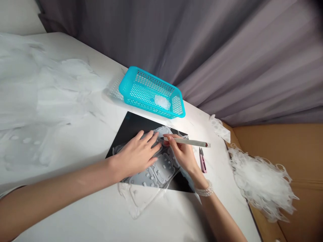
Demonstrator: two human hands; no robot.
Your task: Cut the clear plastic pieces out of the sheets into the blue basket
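Note:
My left hand (137,155) lies flat with fingers spread on a translucent moulded plastic sheet (161,171) that rests on a black mat (131,126). My right hand (182,154) pinches a thin white pen-like tool (191,142), its tip pointing at the sheet beside my left fingertips. A pearl bracelet (205,191) circles my right wrist. Part of the sheet hangs off the mat's near edge onto the white table (101,215).
A turquoise plastic basket (141,88) with small clear pieces inside stands behind the mat. Pink thread snips (202,161) lie right of my right hand. A heap of white plastic trimmings (262,185) sits at the table's right edge over a cardboard box (297,161). More clear sheets (37,101) cover the left.

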